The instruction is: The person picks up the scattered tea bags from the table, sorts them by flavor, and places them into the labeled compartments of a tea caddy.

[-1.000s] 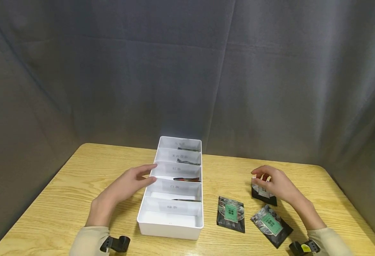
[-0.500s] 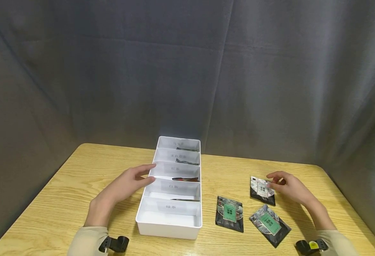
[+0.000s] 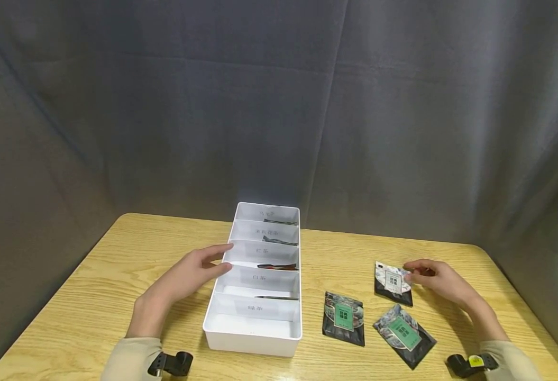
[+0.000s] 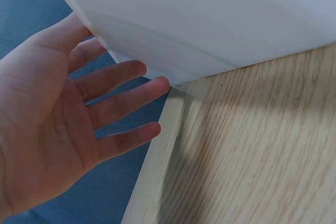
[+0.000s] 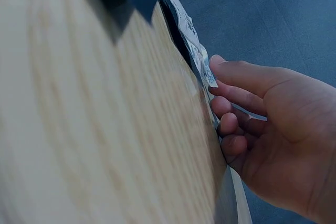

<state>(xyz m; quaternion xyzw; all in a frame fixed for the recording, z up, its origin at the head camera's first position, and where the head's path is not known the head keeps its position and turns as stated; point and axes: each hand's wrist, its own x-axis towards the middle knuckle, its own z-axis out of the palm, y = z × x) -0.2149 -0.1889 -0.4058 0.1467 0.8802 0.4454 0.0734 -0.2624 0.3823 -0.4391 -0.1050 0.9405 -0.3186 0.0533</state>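
A white divided box [image 3: 255, 344] stands lengthwise on the table, its compartments labelled. Along its left rim lies my left hand [image 3: 193, 272], thumb and forefinger spread at the edge; in the left wrist view the other fingers stretch loosely near the outer wall. A black tea packet with a white label [image 3: 393, 283] lies on the right. My right hand [image 3: 438, 278] is at its right edge, and in the right wrist view thumb and curled fingers pinch the packet's edge [image 5: 197, 51]. Two tea packets with green labels lie nearer, one on the left [image 3: 343, 317], one tilted [image 3: 404, 336].
Thin packets stand in the box's rear compartments, among them a red-and-black packet [image 3: 276, 266] and a dark packet [image 3: 279, 297]. The frontmost compartment shows its bare floor. A grey curtain [image 3: 279, 116] hangs behind the wooden table [image 3: 117, 275].
My right hand has moved right, from over the white-labelled packet to its right edge, uncovering the label. The left hand stays at the box's rim.
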